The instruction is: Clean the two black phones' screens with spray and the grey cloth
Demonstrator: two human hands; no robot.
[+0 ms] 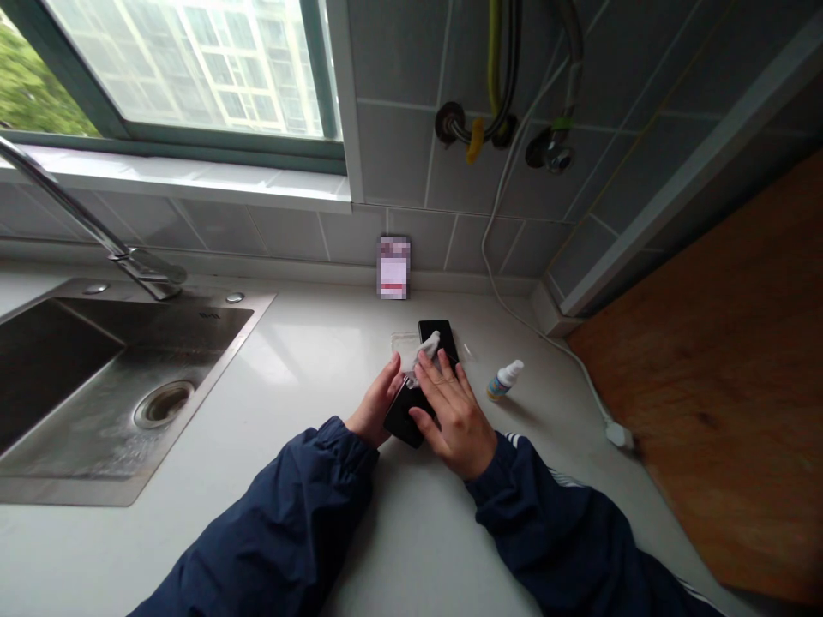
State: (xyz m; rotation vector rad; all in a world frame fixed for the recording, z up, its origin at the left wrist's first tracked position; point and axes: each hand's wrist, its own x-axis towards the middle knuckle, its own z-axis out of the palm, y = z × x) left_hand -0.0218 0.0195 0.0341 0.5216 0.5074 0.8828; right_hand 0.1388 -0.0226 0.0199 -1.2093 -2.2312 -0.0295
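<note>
My left hand (374,404) grips a black phone (402,422) by its left edge, tilted above the counter. My right hand (454,413) lies over the phone's upper part, fingers stretched and pressed on a whitish cloth (429,344); the cloth's lower part is hidden beneath them. Just beyond the hands a second black phone (453,338) rests on the counter, partly covered by the cloth and fingers. Beside it lies a clear, flat piece (402,342), perhaps a case or film. To the right stands a small spray bottle (505,380) with a white cap.
A steel sink (116,493) with a faucet (151,272) is at the left. Against the tiled wall leans a phone with a blurred screen (393,267). A white cable (546,334) runs down to a plug (618,434) near the wooden panel (726,386) on the right.
</note>
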